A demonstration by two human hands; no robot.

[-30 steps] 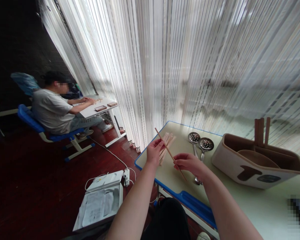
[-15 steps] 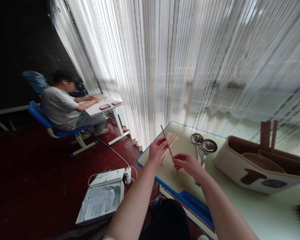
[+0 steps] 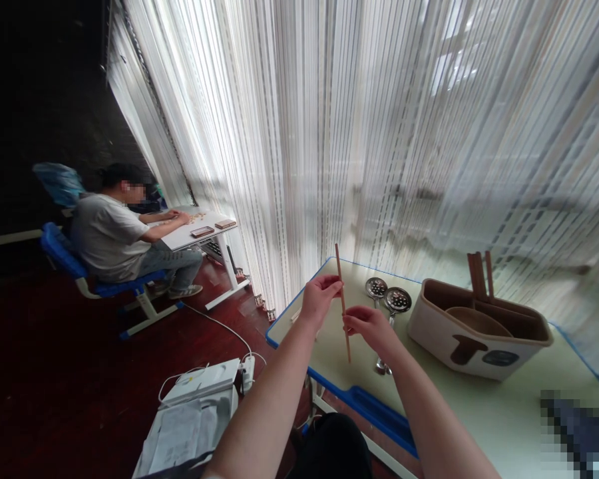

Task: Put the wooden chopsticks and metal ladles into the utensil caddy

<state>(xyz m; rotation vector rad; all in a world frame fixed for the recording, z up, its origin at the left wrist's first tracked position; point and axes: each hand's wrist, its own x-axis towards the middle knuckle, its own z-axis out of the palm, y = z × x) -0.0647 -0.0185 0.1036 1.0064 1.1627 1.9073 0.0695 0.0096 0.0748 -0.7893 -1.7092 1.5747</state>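
Wooden chopsticks [image 3: 343, 303], held together and nearly upright, are pinched in both hands above the table; I cannot tell whether it is one or a pair. My left hand [image 3: 320, 299] grips the upper part with closed fingers. Lower down, my right hand [image 3: 372, 327] closes on the same sticks. Behind my left hand and wrist, more chopsticks [image 3: 295, 317] lie on the table, mostly hidden. Two metal skimmers, one slotted spoon [image 3: 376, 287] and another [image 3: 398, 299], lie just beyond my right hand, their handles partly covered by it.
A cream and brown utensil box [image 3: 432, 330] with chopsticks [image 3: 476, 276] standing in it is on the table [image 3: 459, 406] to the right. A dark pixelated object lies near right. Left are a white box [image 3: 199, 386], cables and a seated person [image 3: 112, 233]. A curtain hangs behind.
The chopsticks have turned from a slant to nearly upright between my hands. My left hand now covers most of the loose chopsticks. The view has shifted slightly.
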